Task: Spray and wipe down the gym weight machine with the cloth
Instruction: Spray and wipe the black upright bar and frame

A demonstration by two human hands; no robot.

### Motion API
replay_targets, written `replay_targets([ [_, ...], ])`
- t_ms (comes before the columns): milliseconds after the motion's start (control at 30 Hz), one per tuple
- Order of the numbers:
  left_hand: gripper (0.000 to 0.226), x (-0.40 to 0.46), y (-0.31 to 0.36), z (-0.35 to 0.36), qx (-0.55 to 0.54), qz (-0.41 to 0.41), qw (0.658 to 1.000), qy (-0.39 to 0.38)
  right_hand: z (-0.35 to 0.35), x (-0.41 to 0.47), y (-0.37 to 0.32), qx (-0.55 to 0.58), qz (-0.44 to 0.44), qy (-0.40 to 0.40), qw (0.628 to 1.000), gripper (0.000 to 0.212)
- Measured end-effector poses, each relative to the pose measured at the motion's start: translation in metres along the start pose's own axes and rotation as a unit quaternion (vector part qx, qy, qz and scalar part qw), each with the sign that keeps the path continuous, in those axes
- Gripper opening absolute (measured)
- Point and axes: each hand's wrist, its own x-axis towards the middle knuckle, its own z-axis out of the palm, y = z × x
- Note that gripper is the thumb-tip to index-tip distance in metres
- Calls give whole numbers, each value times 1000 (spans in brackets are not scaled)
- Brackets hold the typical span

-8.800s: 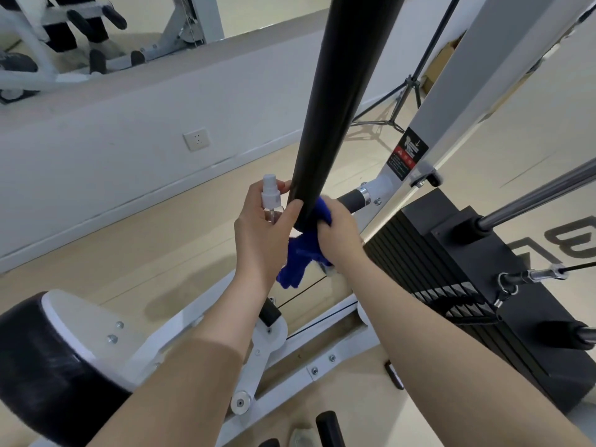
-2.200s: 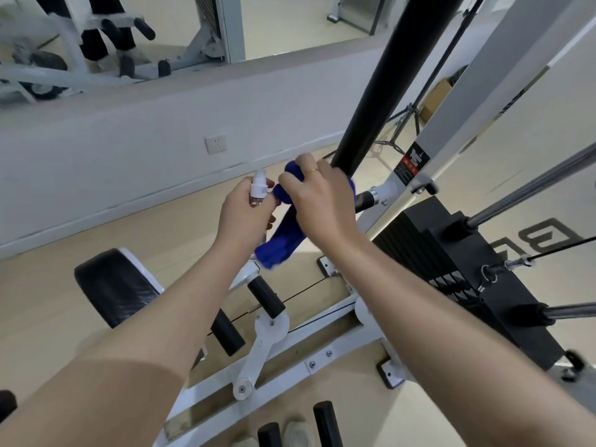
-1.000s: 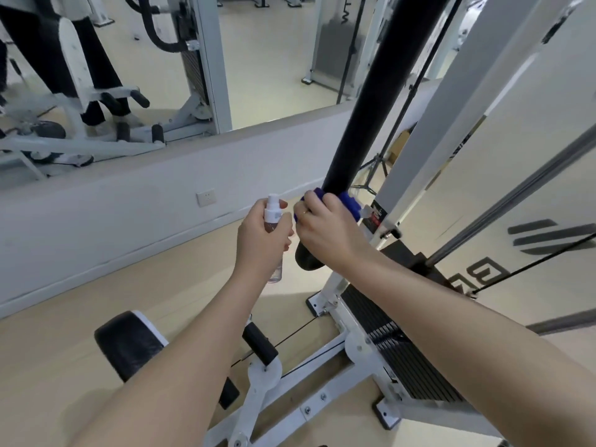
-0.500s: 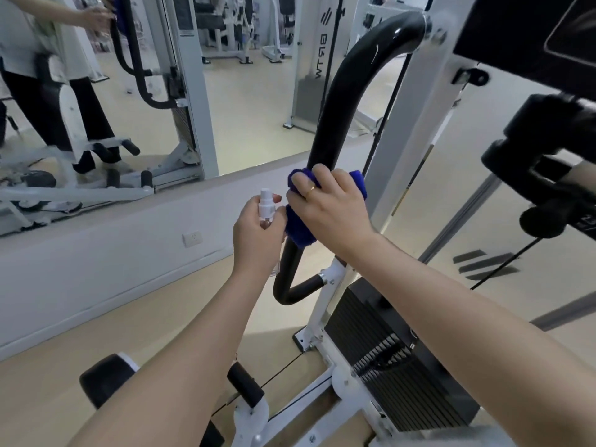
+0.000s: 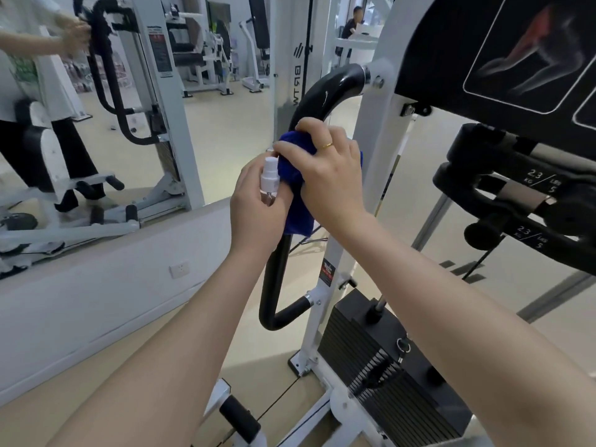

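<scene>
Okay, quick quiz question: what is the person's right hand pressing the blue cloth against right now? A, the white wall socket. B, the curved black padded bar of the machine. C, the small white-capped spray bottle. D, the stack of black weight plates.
B: the right hand wraps the blue cloth around the curved black padded bar, just below its upper bend.

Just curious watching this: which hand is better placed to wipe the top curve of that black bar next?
The right hand, probably: it already grips the blue cloth around the black bar. The left hand holds the spray bottle.
</scene>
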Motion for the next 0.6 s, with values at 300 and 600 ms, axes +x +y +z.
replay_targets([
  [300, 31, 13, 15, 15, 7, 54, 998, 18, -12, 33, 17, 235, 230, 2, 944, 36],
  [600, 33, 10, 14, 24, 19, 35, 999, 3, -6, 17, 0, 356, 299, -61, 883, 42],
])
